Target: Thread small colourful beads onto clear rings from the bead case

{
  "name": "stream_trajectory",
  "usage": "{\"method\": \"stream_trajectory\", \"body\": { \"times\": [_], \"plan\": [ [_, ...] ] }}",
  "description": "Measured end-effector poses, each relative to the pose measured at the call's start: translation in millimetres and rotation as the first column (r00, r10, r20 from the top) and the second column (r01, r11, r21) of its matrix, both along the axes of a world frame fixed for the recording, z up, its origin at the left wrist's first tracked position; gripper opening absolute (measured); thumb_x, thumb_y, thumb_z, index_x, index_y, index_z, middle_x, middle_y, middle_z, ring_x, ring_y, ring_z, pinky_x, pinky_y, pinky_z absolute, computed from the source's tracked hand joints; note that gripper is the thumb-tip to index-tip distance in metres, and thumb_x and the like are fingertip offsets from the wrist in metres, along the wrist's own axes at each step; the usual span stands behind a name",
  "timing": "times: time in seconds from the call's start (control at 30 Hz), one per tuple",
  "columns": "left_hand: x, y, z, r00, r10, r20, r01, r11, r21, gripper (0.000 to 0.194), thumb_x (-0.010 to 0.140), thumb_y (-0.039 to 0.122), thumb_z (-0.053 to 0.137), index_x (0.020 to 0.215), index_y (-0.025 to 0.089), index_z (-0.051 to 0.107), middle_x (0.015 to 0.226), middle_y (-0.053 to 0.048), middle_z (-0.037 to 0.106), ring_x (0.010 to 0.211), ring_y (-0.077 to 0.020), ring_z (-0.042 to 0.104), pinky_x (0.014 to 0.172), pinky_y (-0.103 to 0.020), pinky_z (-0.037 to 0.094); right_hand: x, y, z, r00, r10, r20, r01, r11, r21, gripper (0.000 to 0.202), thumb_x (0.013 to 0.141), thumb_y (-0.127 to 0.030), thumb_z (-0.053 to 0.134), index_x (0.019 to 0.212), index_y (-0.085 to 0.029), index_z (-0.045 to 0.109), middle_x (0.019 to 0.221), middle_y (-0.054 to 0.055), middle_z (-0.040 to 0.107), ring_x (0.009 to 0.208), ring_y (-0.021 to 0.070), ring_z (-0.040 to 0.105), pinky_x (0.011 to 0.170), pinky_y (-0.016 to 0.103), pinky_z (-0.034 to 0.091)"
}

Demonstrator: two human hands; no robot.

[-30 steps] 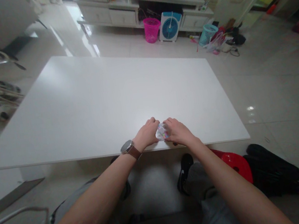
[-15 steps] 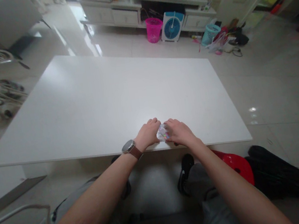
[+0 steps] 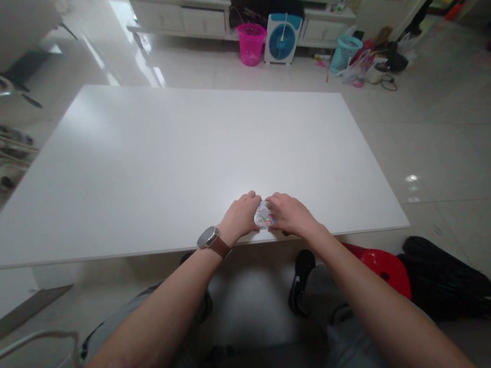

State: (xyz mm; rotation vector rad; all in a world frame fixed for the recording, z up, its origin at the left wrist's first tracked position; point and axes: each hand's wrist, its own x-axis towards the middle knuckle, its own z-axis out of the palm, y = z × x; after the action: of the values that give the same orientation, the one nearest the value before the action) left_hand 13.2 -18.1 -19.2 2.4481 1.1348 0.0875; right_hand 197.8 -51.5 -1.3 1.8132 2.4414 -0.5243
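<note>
Head view: left hand and right hand pinching a clear speckled thing between them
Worktop: edge's super close
Risk: uneven pinch might skid it off

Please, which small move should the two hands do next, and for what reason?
I would probably slide the small clear item with coloured specks slightly inward: it sits close to the near edge of the white table, between the left hand and right hand, and the tabletop beyond looks free.
</note>
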Motion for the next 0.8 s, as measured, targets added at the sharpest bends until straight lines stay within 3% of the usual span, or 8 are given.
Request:
{"method": "stream_trajectory", "body": {
  "times": [0.23,0.8],
  "plan": [
    [-0.3,-0.1,-4.6,0.998,0.011,0.064,-0.010,1.000,-0.024,0.032,0.074,0.025,0.078,0.097,0.018,0.056,0.106,-0.009,0.059,0.095,-0.0232,0.059,0.081,-0.034,0.051,-0.5,3.4,1.0,1.000,0.006,-0.018,-0.007,1.000,-0.031,0.037,0.078,-0.029,0.079,0.110,-0.020,0.063,0.107,0.007,0.065,0.100,0.0224,0.062,0.084,0.032,0.047],
    [2.9,-4.9,-4.5,0.999,0.003,0.042,-0.004,1.000,0.021,0.029,0.082,0.029,0.072,0.102,0.017,0.055,0.110,-0.013,0.059,0.099,-0.0253,0.060,0.084,-0.037,0.053,-3.2,1.8,7.6,0.998,0.024,0.057,-0.024,1.000,-0.013,0.036,0.079,-0.034,0.075,0.110,-0.021,0.063,0.109,0.008,0.067,0.098,0.0242,0.064,0.079,0.032,0.047]
  ]
}}
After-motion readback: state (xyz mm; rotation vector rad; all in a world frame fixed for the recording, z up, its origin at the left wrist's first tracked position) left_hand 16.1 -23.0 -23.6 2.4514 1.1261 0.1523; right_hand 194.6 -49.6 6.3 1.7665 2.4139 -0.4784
